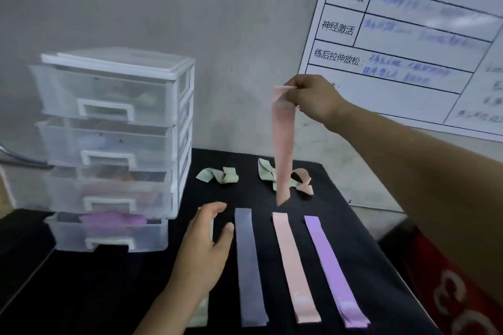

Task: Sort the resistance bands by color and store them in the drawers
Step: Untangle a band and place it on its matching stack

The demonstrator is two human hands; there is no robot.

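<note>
Bands flat: three laid side by side lower centre on black table (353, 226); grey-blue band (249, 266), pink band (294, 266), purple band (333, 266), apart, running top to bottom.
Held band: second pink band (283, 149), frame centre, hanging straight down from right hand, lower tip just above top of flat pink band.
Right hand (313, 99): upper centre-right, raised, fingers pinched closed on top end of hanging band.
Left hand (206, 247): lower centre, fingers loosely spread, palm down, resting on pale green band (201, 310), mostly hidden under it.
Loose bands: crumpled green band (217, 175) mid-frame; tangled green-and-pink heap (299, 179) right of it, behind hanging band.
Drawer unit (114, 144): left of frame, clear, four drawers; bottom drawer (109, 234) pulled partly out, purple inside; other contents blurred.
Chart (408, 35): upper right on wall.
</note>
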